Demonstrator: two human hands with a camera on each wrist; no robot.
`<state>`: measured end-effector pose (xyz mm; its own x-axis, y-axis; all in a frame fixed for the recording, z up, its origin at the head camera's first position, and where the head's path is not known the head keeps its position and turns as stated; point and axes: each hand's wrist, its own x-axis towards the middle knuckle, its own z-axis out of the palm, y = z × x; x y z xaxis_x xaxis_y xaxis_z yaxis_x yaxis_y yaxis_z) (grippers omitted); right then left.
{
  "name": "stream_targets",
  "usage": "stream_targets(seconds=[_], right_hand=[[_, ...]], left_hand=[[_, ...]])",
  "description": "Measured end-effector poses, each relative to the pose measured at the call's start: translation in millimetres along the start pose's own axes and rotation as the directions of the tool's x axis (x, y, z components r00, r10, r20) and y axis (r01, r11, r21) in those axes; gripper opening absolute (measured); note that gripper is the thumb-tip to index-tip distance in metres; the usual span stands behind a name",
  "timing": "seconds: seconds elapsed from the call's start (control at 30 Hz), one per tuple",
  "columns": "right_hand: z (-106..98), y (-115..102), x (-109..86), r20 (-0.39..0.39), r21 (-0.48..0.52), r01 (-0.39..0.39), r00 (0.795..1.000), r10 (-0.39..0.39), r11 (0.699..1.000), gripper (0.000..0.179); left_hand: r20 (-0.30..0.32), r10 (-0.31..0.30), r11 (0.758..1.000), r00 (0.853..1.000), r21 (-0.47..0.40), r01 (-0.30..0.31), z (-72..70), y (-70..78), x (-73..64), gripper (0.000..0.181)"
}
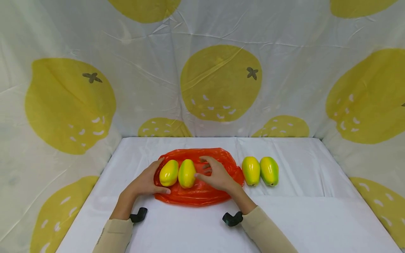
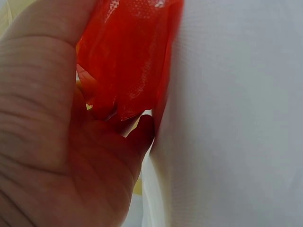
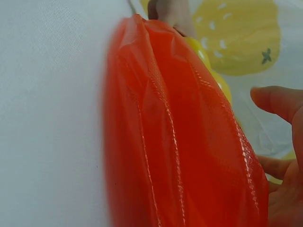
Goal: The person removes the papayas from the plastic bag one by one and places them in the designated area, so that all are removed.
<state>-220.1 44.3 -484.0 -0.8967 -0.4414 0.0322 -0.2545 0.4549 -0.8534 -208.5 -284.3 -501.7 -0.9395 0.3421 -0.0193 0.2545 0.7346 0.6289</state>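
Note:
A red plastic bag lies spread on the white table with two glossy yellow-green papayas on it. My left hand rests against the bag's left end, thumb and fingers spread around that side, beside the left papaya. In the left wrist view, the crumpled red plastic lies between thumb and fingers. Over the bag's right part, my right hand has its fingers loosely spread, the thumb close to the second papaya. Whether that thumb touches it I cannot tell. The right wrist view shows the bag's pleated side.
Two more papayas, one and its neighbour, stand side by side just right of the bag. White cloth covers the table. Lemon-printed curtains enclose the back and both sides.

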Motion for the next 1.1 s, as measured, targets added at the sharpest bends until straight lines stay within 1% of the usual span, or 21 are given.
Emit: stream_targets(seconds=[0.23,0.43,0.57,0.73,0.97,1.1], right_hand=[[12.4,-8.8,1.0,-0.012,-0.003,-0.045,0.999,0.045,0.999,0.081],[20.6,-17.7,2.1,-0.02,-0.054,-0.118,0.993,0.117,0.992,0.091],[25.9,-18.6,3.8,-0.013,-0.067,-0.144,0.99,0.143,0.987,0.094],[32.0,-18.4,6.3,0.0,-0.063,-0.142,0.99,0.142,0.988,0.097],[37.4,-17.8,9.5,0.009,-0.049,-0.126,0.992,0.127,0.991,0.102],[40.8,-17.5,10.9,0.011,-0.063,-0.127,0.992,0.128,0.99,0.106]], left_hand=[[-0.002,-0.012,1.0,1.0,0.005,0.012,-0.9,-1.3,-1.1,0.131],[-0.005,-0.014,1.0,1.0,0.005,0.014,-2.3,-2.2,-2.5,0.132],[0.001,-0.018,1.0,1.0,0.008,0.018,-2.0,-2.3,-2.9,0.132],[0.001,-0.017,1.0,1.0,0.007,0.017,-0.6,-2.4,-3.0,0.132],[-0.006,0.002,1.0,1.0,0.02,-0.002,0.6,-1.9,-1.9,0.131],[-0.008,-0.008,1.0,1.0,0.01,0.008,0.4,-0.1,-1.8,0.13]])
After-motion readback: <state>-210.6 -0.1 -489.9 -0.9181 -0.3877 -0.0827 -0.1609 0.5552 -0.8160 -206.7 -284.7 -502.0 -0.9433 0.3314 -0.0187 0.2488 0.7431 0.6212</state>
